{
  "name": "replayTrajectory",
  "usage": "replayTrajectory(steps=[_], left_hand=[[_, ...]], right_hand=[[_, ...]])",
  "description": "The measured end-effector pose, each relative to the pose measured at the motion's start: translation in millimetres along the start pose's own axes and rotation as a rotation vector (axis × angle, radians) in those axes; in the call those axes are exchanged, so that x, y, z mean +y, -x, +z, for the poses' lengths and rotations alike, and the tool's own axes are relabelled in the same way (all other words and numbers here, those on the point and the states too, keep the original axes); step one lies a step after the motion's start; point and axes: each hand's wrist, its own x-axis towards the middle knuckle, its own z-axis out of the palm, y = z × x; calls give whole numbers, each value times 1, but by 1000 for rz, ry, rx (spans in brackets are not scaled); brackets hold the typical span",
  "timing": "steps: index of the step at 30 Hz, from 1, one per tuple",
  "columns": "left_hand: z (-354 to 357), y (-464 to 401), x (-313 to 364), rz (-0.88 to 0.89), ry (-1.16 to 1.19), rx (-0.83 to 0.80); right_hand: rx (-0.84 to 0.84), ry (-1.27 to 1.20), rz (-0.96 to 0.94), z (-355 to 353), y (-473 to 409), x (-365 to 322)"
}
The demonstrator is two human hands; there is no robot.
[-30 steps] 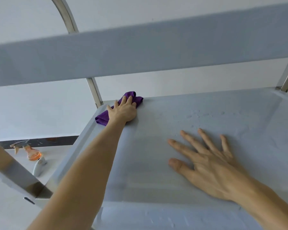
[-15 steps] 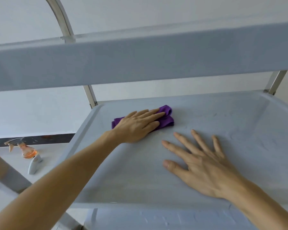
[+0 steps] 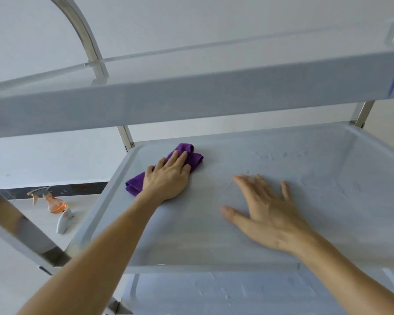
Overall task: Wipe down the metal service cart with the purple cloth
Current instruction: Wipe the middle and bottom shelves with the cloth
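Fingers [image 3: 180,156] of the left hand [image 3: 166,178] lie flat and close together, pressing the purple cloth [image 3: 191,155] onto the cart's middle shelf [image 3: 328,201]; the right hand [image 3: 266,214] braces beside it, fingers spread, holding nothing.

The cloth sits near the far-left corner, bunched under the palm. Nothing grips it, so it may slide free or fold over, skipping the droplets [image 3: 271,155] at the far right; a hard lean could roll the cart.

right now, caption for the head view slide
Left hand presses purple cloth on cart's middle shelf; right hand braces flat.
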Motion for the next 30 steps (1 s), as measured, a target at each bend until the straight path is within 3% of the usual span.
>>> replayTrajectory(steps=[7,12,15,18,20,23,26,30], left_hand=[[6,71,62,340,-3,0],[9,113,92,635,101,-25],[0,119,80,664,320,-44],[-9,113,40,434,463,112],[-10,107,6,248,426,160],[-2,103,-23,122,268,127],[6,101,-22,183,162,148],[8,99,-23,175,143,152]], right_hand=[[341,-889,113,-19,4,9],[452,-1099,114,-19,9,19],[490,-1107,99,-18,12,24],[477,-1038,49,-15,12,25],[452,-887,-13,-14,13,20],[555,-362,-155,-12,14,10],[645,187,-418,-12,14,-1],[144,204,-537,-20,4,-21]])
